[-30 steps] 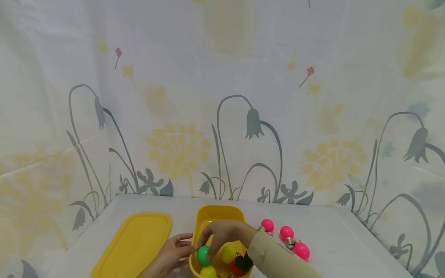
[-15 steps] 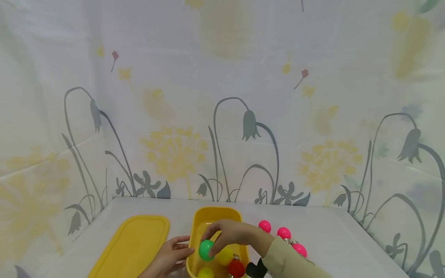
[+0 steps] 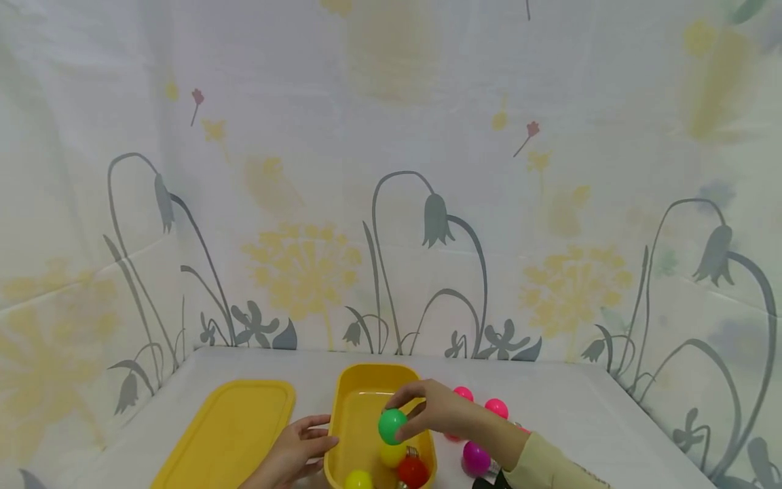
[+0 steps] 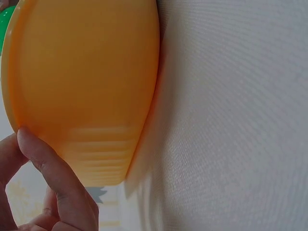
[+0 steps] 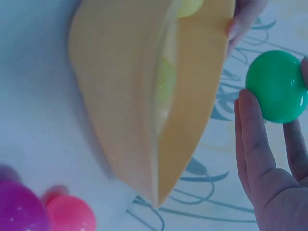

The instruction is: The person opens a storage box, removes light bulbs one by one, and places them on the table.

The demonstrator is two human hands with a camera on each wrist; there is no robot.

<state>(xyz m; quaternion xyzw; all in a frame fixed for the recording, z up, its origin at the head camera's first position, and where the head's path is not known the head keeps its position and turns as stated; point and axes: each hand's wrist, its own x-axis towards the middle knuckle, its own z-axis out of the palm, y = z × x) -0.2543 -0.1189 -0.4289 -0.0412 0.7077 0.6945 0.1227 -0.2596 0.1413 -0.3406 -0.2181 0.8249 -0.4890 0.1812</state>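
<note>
The right hand [image 3: 442, 411] pinches a green bulb [image 3: 392, 426] between thumb and fingertips and holds it in the air above the yellow tub [image 3: 342, 414], clear of the rim. The left hand [image 3: 296, 451] rests against the tub's outer left wall, fingers straight and relaxed, steadying it rather than gripping.

Judging by how things lie, the sorting out of the tub is partly done. On the tabletop [image 3: 580, 414] to the right of the tub lie at least 2 pink bulbs [image 3: 496, 407] and 1 purple bulb [image 3: 476, 457]; the right hand and sleeve [image 3: 550, 465] hide part of that patch, so there may be more. Inside the tub 3 bulbs show: 2 yellow bulbs [image 3: 393, 454] and 1 red bulb [image 3: 412, 471]. The green one makes 1 in the hand, not yet set down.

There is 1 tub and 1 yellow lid [image 3: 229, 435], the lid lying flat on the tabletop to the left, well apart from the bulbs. A flower-printed cloth [image 3: 391, 204] hangs behind as a backdrop.
</note>
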